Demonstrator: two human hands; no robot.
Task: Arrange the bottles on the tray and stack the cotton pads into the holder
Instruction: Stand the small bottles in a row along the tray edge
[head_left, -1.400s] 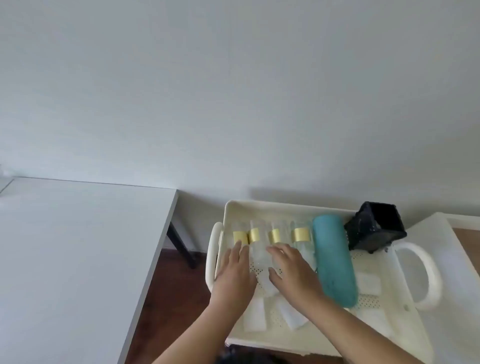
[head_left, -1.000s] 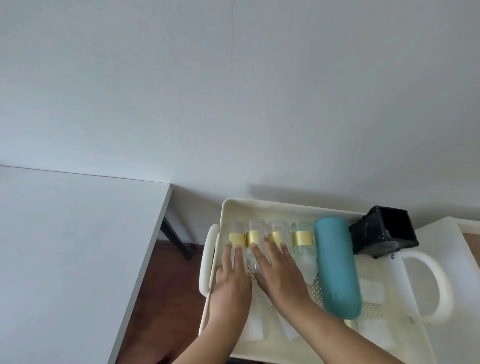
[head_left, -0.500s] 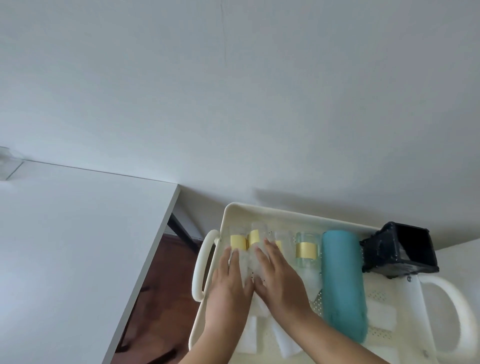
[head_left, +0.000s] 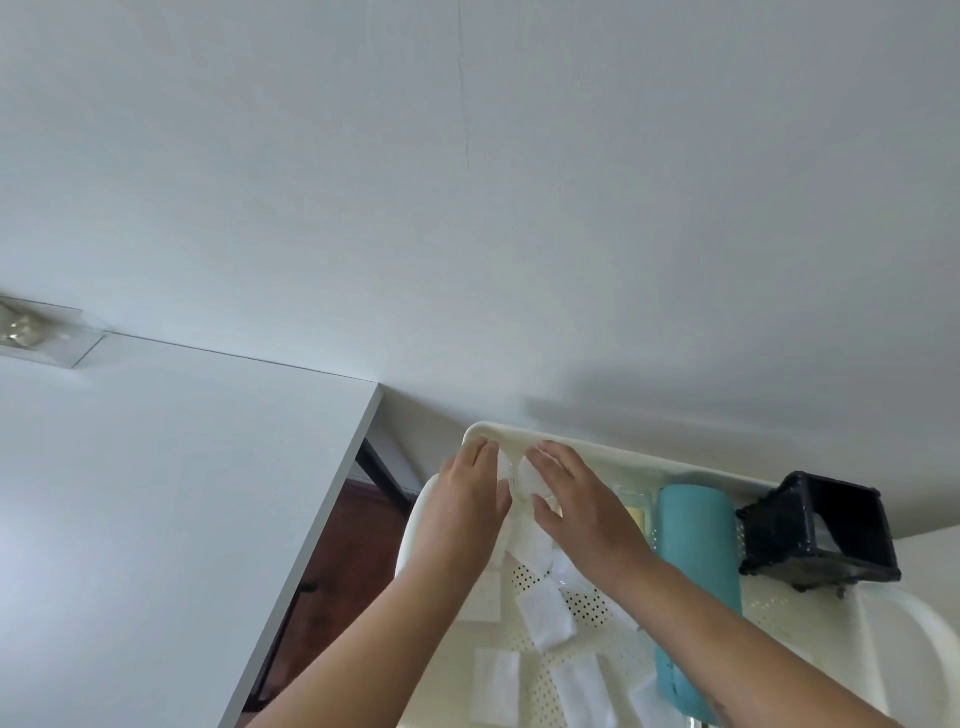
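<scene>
A cream perforated tray (head_left: 597, 451) holds the bottles lying side by side along its far edge. My left hand (head_left: 465, 506) lies with fingers stretched over the leftmost clear bottles, which it hides. My right hand (head_left: 579, 512) curves its fingers and thumb around a clear bottle (head_left: 522, 478) between the two hands. To the right lie one more clear bottle with a yellow band (head_left: 632, 506) and a long teal bottle (head_left: 696, 561). The black square holder (head_left: 815, 530) lies tipped on its side at the far right. White cotton pads (head_left: 545, 613) are scattered on the tray floor.
A white table (head_left: 156, 519) stands to the left, with a gap of brown floor (head_left: 337, 551) between it and the tray. The tray has a looped handle at each end, left handle (head_left: 410, 535) and right handle (head_left: 930, 629). A white wall rises close behind.
Both hands have slid away from me to the tray's far left corner, now covering the yellow bands of the left bottles. The view has tilted and more cotton pads show.
</scene>
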